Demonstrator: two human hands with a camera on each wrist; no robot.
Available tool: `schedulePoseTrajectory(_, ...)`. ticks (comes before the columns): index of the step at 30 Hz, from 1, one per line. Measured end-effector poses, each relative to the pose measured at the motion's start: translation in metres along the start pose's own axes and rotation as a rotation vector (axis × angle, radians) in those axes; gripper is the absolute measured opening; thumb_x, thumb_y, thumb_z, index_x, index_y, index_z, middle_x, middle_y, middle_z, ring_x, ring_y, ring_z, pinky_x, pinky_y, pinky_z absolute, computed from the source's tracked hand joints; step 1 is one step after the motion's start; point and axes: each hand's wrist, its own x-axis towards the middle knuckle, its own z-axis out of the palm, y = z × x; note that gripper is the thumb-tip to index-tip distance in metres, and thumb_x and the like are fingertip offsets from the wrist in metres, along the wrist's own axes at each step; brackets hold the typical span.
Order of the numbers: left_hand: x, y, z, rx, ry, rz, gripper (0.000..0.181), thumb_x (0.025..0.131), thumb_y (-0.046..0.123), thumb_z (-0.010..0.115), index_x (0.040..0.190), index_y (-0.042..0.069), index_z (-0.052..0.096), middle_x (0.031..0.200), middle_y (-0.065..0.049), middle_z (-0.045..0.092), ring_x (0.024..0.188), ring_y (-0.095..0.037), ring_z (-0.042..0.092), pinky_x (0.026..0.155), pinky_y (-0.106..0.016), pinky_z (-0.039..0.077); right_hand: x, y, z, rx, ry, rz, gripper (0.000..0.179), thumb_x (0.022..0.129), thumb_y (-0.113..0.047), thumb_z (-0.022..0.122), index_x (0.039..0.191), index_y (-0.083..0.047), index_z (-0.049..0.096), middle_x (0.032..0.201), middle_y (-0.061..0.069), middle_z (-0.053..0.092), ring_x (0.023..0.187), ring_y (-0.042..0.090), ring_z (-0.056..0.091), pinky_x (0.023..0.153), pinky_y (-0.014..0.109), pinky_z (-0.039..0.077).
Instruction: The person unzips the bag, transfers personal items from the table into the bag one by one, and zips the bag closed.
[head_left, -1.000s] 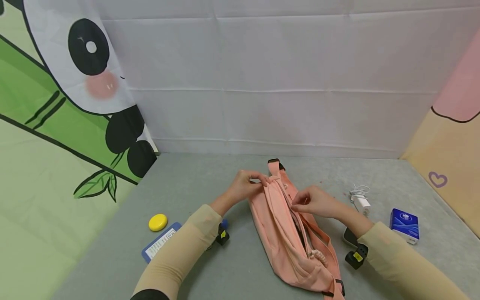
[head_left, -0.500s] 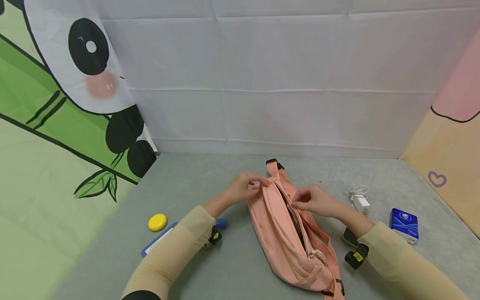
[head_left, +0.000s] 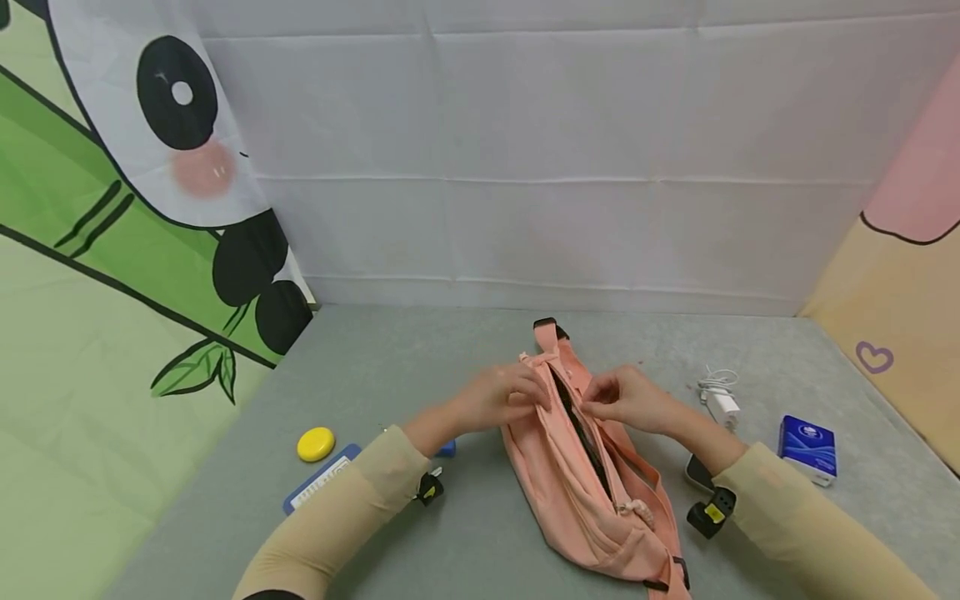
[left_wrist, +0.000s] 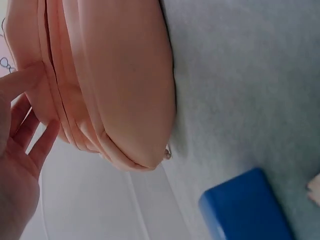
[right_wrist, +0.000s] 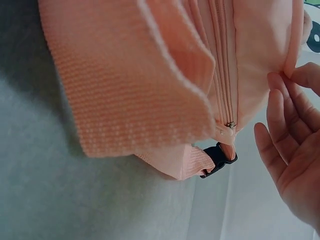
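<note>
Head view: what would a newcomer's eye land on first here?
Probably the peach bag on the table, right of the picture's middle, its dark opening between the left hand and the right hand, which pinches one edge. The big black-and-white cartoon face at upper left competes, while the bright yellow disc stands out on the table at lower left.

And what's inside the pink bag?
In the head view, the pink bag has a long opening where only a dark strip of the inside shows. The bag covers the rest, so whether anything is in there can't be seen.
</note>
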Motion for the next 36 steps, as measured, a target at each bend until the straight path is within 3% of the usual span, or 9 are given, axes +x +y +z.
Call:
schedulePoseTrajectory(4, -0.006, -0.004, 0.000, -0.102, 0.023, -0.017, 0.017, 0.085, -0.009, 0.067, 0.091, 0.006, 0.073, 0.096, -0.005, 0.068, 0.094, -0.016, 0.063, 0.090, -0.026, 0.048, -0.004, 0.000, -0.004, -0.006, 0.037, -0.007, 0.012, 0.094, -0.003, 0.062, 0.085, -0.001, 0.070, 0.073, 0.003, 0.064, 0.058, 0.021, 0.054, 0.053, 0.026, 0.043)
schedulePoseTrajectory(8, -0.015, -0.005, -0.012, -0.178, 0.037, -0.028, 0.019, 0.084, -0.011, 0.067, 0.090, 0.006, 0.071, 0.095, -0.005, 0.067, 0.094, -0.017, 0.063, 0.090, -0.031, 0.049, -0.012, -0.005, -0.016, -0.044, 0.088, 0.034, 0.012, 0.092, -0.001, 0.062, 0.083, -0.003, 0.069, 0.071, 0.006, 0.062, 0.057, 0.018, 0.053, 0.050, 0.026, 0.040)
schedulePoseTrajectory(13, -0.023, -0.007, -0.036, -0.154, 0.063, -0.015, 0.019, 0.083, -0.011, 0.070, 0.089, 0.007, 0.070, 0.096, -0.005, 0.068, 0.097, -0.020, 0.063, 0.087, -0.032, 0.050, -0.022, -0.014, -0.031, -0.081, 0.129, 0.091, 0.010, 0.092, -0.004, 0.063, 0.083, -0.005, 0.069, 0.073, 0.003, 0.064, 0.058, 0.013, 0.055, 0.053, 0.028, 0.043)
schedulePoseTrajectory(18, -0.027, -0.012, -0.054, -0.119, 0.148, -0.036, 0.025, 0.078, -0.016, 0.072, 0.085, 0.007, 0.071, 0.094, -0.005, 0.069, 0.100, -0.024, 0.064, 0.088, -0.034, 0.051, -0.029, -0.012, -0.038, -0.090, 0.190, 0.088, 0.008, 0.090, -0.002, 0.065, 0.083, -0.004, 0.068, 0.074, 0.003, 0.066, 0.059, 0.012, 0.057, 0.052, 0.028, 0.043)
schedulePoseTrajectory(22, -0.027, -0.015, -0.047, -0.038, 0.121, -0.062, 0.022, 0.079, -0.011, 0.074, 0.085, 0.010, 0.072, 0.097, -0.003, 0.070, 0.102, -0.021, 0.064, 0.088, -0.031, 0.051, -0.029, -0.003, -0.032, -0.104, 0.159, 0.099, 0.009, 0.090, -0.003, 0.064, 0.083, -0.006, 0.069, 0.076, 0.002, 0.067, 0.059, 0.017, 0.058, 0.053, 0.027, 0.044)
schedulePoseTrajectory(26, -0.027, -0.019, -0.030, -0.038, 0.074, -0.088, 0.018, 0.082, -0.008, 0.072, 0.088, 0.009, 0.071, 0.099, -0.004, 0.069, 0.103, -0.020, 0.064, 0.089, -0.028, 0.050, -0.025, 0.008, -0.024, -0.118, 0.109, 0.104, 0.009, 0.091, -0.005, 0.064, 0.084, -0.007, 0.069, 0.076, -0.001, 0.067, 0.062, 0.024, 0.060, 0.054, 0.027, 0.044)
schedulePoseTrajectory(30, -0.027, -0.019, -0.020, -0.080, 0.103, -0.113, 0.019, 0.082, -0.011, 0.071, 0.088, 0.008, 0.071, 0.099, -0.006, 0.069, 0.103, -0.022, 0.064, 0.087, -0.027, 0.051, -0.023, 0.012, -0.020, -0.092, 0.090, 0.107, 0.009, 0.092, -0.008, 0.065, 0.085, -0.006, 0.069, 0.075, 0.001, 0.065, 0.063, 0.025, 0.060, 0.053, 0.027, 0.044)
schedulePoseTrajectory(36, -0.022, -0.018, -0.017, -0.080, 0.121, -0.107, 0.019, 0.081, -0.011, 0.072, 0.088, 0.007, 0.071, 0.100, -0.007, 0.070, 0.104, -0.024, 0.064, 0.087, -0.027, 0.051, -0.020, 0.014, -0.022, -0.108, 0.086, 0.065, 0.010, 0.093, -0.015, 0.067, 0.086, -0.008, 0.072, 0.077, 0.006, 0.065, 0.062, 0.020, 0.058, 0.052, 0.026, 0.042)
